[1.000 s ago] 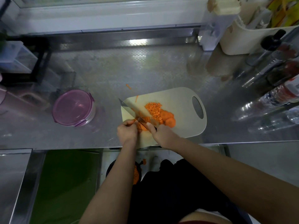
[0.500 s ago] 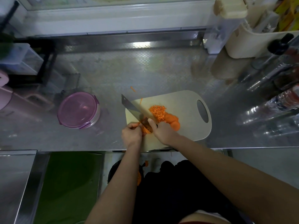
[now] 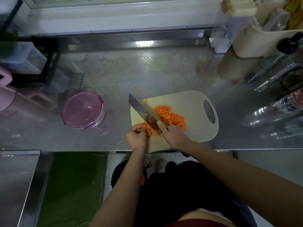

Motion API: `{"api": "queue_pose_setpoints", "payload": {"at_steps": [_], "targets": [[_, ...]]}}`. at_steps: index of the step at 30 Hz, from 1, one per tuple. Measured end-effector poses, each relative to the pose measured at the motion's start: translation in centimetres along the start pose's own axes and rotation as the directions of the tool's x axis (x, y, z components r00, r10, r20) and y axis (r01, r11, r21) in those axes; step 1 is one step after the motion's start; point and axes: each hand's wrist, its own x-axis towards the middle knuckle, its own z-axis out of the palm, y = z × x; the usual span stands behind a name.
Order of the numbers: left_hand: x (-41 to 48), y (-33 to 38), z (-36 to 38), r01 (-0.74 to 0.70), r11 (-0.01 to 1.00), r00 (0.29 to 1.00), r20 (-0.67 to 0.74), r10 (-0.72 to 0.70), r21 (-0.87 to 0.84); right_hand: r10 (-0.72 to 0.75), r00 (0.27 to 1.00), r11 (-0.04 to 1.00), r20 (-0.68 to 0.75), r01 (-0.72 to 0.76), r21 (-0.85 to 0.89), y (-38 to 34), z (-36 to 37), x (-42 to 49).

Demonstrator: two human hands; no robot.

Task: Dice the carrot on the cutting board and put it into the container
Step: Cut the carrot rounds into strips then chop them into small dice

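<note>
Head view: knife (image 3: 143,110) points far-left, over carrot (image 3: 152,131).

Beyond the right grip (image 3: 172,134), a dimpled stainless-steel surface (image 3: 114,71) runs to a raised steel back ledge (image 3: 114,40), where a bright patch of light (image 3: 146,43) glares. Behind the ledge stands a white window frame (image 3: 114,18). Far right of the grip, a cream plastic tub (image 3: 255,45) and clear bottles (image 3: 278,108) crowd the edge. Far left sit a black rack (image 3: 49,63) and a pink jug (image 3: 9,99). Nearer than the grip, low and left, lie a dark green panel (image 3: 70,185) and a steel shelf (image 3: 16,177).
</note>
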Motion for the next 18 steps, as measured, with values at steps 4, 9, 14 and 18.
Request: {"api": "queue_pose_setpoints", "payload": {"at_steps": [4, 9, 14, 18], "targets": [[-0.1, 0.0, -0.1, -0.006, 1.000, 1.000, -0.005, 0.006, -0.001, -0.005, 0.999, 0.999, 0.038, 0.007, -0.053, 0.0, -0.1, -0.5], [0.1, 0.2, -0.1, -0.013, 0.999, 1.000, -0.009, 0.013, 0.036, 0.023, 0.997, 0.997, 0.070, -0.018, -0.075, -0.3, -0.7, -1.1], [0.0, -0.3, -0.1, -0.045, 0.999, 0.999, 0.023, 0.045, -0.019, 0.005, 0.999, 0.996, 0.033, -0.002, -0.094, 0.2, -0.7, -1.0], [-0.4, -0.7, -0.3, -0.096, 0.995, 0.992, 0.079, 0.099, -0.041, -0.018, 1.000, 0.997, -0.017, 0.016, -0.076, 0.8, -1.0, -1.2]]}}
